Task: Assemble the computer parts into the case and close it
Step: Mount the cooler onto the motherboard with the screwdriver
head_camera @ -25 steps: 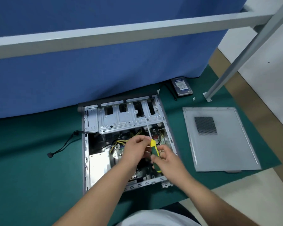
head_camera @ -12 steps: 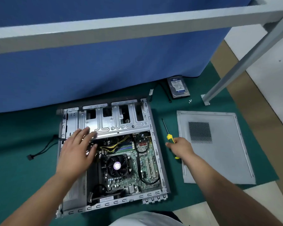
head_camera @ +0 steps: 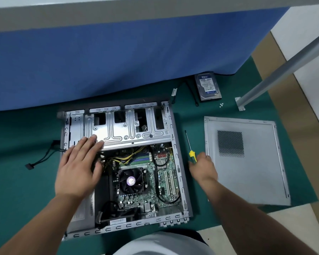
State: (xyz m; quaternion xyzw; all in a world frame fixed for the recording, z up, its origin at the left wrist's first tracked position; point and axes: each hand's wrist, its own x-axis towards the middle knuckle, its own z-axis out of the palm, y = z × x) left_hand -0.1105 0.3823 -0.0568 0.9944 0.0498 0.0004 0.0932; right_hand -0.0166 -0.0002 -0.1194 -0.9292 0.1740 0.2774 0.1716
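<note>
Left hand (head_camera: pixel 79 168) spread on case (head_camera: pixel 179 162), right hand (head_camera: pixel 203 168) gripping screwdriver (head_camera: pixel 191 150), green mat (head_camera: pixel 17 190)

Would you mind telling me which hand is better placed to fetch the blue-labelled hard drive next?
The right hand: it is on the case's right side, nearer the blue-labelled hard drive, though it holds the yellow-handled screwdriver. The left hand rests on the metal drive cage.

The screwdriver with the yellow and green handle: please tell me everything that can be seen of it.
The screwdriver with a thin dark metal shaft and yellow and green handle lies along the green mat, between the open grey metal computer case and the grey side panel, tip pointing away. The right hand holds its handle, covering the lower part.
</note>
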